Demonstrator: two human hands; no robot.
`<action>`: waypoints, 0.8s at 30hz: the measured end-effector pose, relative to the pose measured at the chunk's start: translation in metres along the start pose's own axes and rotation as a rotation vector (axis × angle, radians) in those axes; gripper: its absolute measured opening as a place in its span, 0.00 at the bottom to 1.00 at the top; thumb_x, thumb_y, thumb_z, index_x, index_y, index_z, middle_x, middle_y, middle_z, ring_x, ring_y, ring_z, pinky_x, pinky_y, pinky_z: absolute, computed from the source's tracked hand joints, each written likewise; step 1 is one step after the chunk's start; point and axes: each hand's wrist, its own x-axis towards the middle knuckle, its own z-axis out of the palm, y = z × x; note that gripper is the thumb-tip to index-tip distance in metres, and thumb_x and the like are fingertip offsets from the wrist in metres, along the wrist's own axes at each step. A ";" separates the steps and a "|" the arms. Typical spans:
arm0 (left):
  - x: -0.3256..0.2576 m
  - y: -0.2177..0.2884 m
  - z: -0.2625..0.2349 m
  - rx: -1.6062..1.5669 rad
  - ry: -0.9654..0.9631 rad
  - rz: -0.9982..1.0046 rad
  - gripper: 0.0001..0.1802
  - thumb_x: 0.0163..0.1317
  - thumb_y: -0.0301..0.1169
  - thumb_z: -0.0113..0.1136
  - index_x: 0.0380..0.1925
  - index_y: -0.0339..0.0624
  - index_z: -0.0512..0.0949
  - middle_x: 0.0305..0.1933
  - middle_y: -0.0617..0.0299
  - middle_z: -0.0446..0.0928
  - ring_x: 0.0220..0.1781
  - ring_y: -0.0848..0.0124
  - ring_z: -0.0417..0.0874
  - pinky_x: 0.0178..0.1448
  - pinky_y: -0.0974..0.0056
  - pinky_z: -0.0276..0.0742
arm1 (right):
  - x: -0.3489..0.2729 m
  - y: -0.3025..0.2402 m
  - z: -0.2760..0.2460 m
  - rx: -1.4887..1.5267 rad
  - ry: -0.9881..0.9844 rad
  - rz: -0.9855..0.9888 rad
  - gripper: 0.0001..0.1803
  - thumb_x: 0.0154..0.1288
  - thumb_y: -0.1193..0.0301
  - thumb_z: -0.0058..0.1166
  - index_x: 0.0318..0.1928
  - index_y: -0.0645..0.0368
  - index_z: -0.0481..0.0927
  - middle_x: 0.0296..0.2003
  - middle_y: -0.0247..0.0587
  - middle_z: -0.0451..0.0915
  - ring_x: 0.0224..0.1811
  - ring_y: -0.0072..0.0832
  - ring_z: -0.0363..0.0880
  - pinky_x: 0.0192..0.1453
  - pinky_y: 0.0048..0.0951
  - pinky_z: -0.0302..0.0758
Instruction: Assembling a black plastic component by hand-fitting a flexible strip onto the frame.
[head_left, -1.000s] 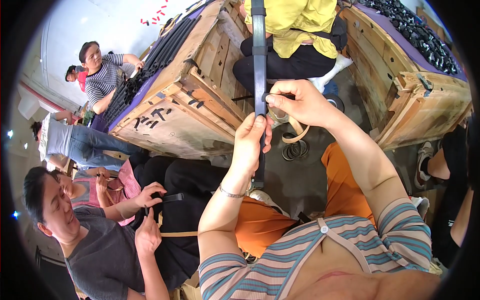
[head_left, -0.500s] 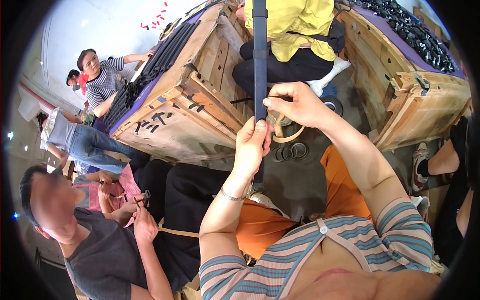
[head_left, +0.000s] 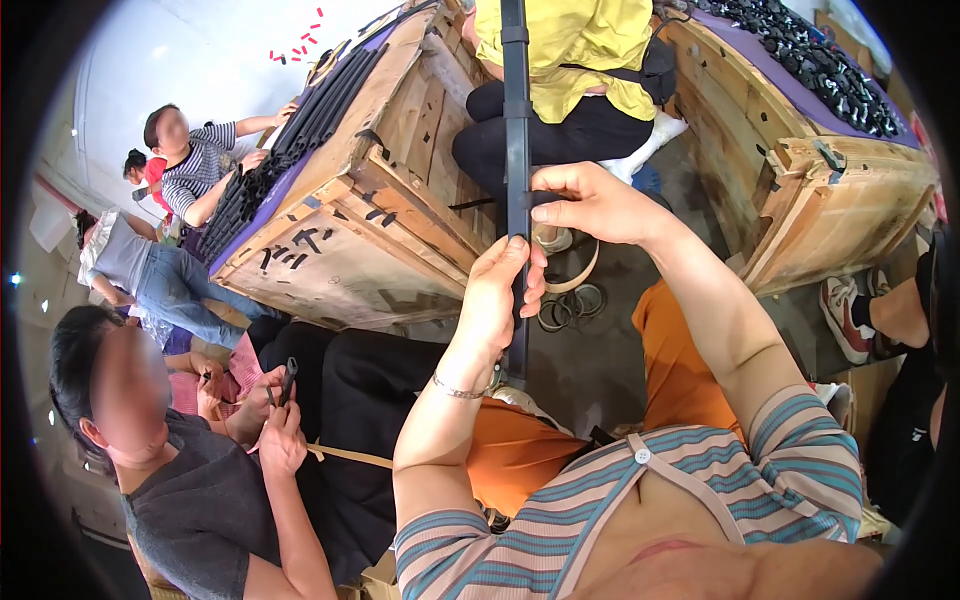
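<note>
A long black rectangular tube [head_left: 516,140] stands nearly upright before me, with collar-like bands along it. My left hand [head_left: 503,285] is closed round its lower part, the thumb lying along the front face. Higher up, my right hand [head_left: 590,205] grips the tube's right edge between thumb and bent forefinger; its other fingertips are hidden. A tan strip [head_left: 578,278] curves below my right hand; whether that hand holds it I cannot tell. Several dark rings [head_left: 575,308] lie on the floor beneath.
A wooden crate [head_left: 330,265] at left carries black tubes [head_left: 320,110]; another crate [head_left: 850,200] at right bears many small black parts [head_left: 800,60]. A person in yellow [head_left: 570,50] crouches ahead. Close on my left, a co-worker [head_left: 210,490] handles a small black part [head_left: 289,380].
The whole view has shifted slightly. My hands keep nearly the same places on the tube. The co-worker at left has turned the head and tilted the small black part upright.
</note>
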 end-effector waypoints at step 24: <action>0.050 -0.059 0.003 0.818 0.194 0.744 0.12 0.62 0.33 0.54 0.36 0.37 0.64 0.28 0.66 0.66 0.24 0.81 0.66 0.26 0.76 0.63 | -0.028 -0.003 0.001 -0.472 0.760 -0.263 0.12 0.41 0.67 0.55 0.16 0.64 0.72 0.16 0.49 0.71 0.23 0.47 0.73 0.26 0.40 0.68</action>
